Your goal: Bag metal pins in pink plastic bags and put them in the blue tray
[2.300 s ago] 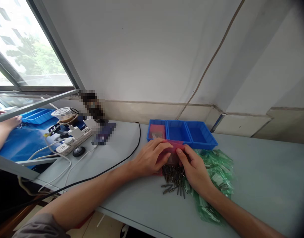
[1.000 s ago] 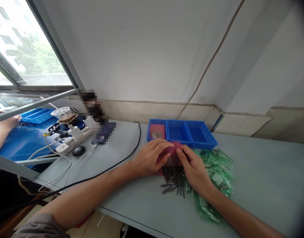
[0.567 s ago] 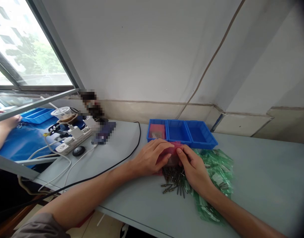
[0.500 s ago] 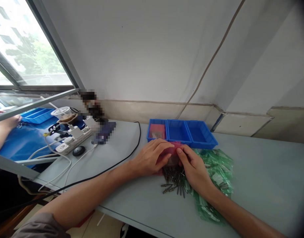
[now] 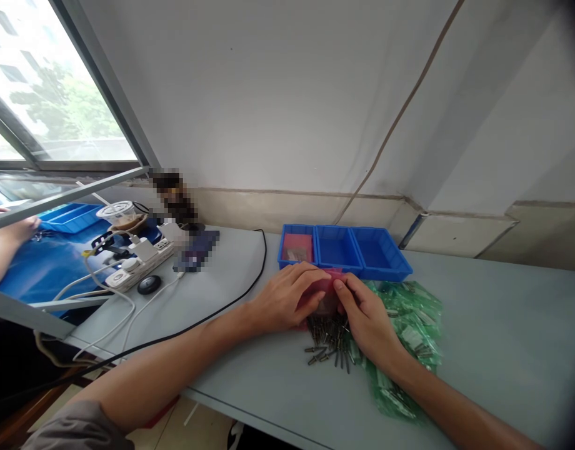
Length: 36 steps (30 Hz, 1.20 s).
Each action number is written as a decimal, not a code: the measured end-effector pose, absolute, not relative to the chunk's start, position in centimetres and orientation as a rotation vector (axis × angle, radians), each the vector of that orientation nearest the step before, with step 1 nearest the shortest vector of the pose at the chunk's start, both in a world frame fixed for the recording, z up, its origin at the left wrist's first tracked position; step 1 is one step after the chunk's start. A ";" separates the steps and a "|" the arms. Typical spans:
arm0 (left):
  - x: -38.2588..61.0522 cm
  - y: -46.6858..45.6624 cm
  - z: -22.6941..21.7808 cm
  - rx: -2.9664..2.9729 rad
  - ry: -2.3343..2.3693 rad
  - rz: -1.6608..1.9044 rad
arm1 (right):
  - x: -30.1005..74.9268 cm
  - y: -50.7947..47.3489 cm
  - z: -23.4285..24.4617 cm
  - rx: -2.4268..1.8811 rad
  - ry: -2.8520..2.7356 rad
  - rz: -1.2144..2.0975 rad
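Both my hands grip a small pink plastic bag (image 5: 329, 302) above the table. My left hand (image 5: 287, 297) is closed on the bag's left side, its fingers curved over the top. At the upper right edge, the thumb and fingers of my right hand (image 5: 362, 306) pinch the plastic. A heap of metal rivets (image 5: 329, 340) lies just below the bag, with several loose ones toward me. Green plastic bags (image 5: 414, 331) with metal pieces inside lie to the right, partly behind my right hand and forearm. The bag's contents are mostly hidden by my fingers.
Behind my hands stands a blue three-part bin (image 5: 381, 253); another pink bag (image 5: 297, 248) lies in its left compartment. A black cable (image 5: 212, 315) crosses the table. At left are a power strip (image 5: 137, 269), a lidded cup (image 5: 121, 214) and another person's hand (image 5: 22, 228).
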State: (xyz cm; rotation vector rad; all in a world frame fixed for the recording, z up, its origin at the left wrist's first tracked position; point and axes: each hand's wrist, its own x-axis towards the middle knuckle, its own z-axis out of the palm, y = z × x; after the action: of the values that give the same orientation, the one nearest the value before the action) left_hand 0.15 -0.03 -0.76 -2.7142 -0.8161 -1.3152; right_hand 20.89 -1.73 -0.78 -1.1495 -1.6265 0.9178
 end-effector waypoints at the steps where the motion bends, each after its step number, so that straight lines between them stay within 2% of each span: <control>1: 0.1 0.0 -0.7 -2.734 -0.835 -1.288 | 20.9 -1.7 -0.8 -1.150 -1.631 0.920; 9: 0.0 0.0 -0.8 -2.880 -0.977 -1.041 | 20.9 -1.6 -0.9 -1.140 -1.639 0.950; 26: 0.1 0.2 -1.0 -2.650 -0.915 -1.246 | 21.1 -1.8 -1.0 -1.138 -1.601 0.954; 36: 0.1 0.2 -0.9 -2.683 -0.851 -1.223 | 21.2 -1.5 -1.5 -1.101 -1.489 0.918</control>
State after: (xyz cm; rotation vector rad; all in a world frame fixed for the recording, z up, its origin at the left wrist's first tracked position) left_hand 0.07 0.24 -0.89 -2.6826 -0.8511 -1.2229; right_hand 21.23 -1.53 -1.47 -1.1011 -1.4889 0.9180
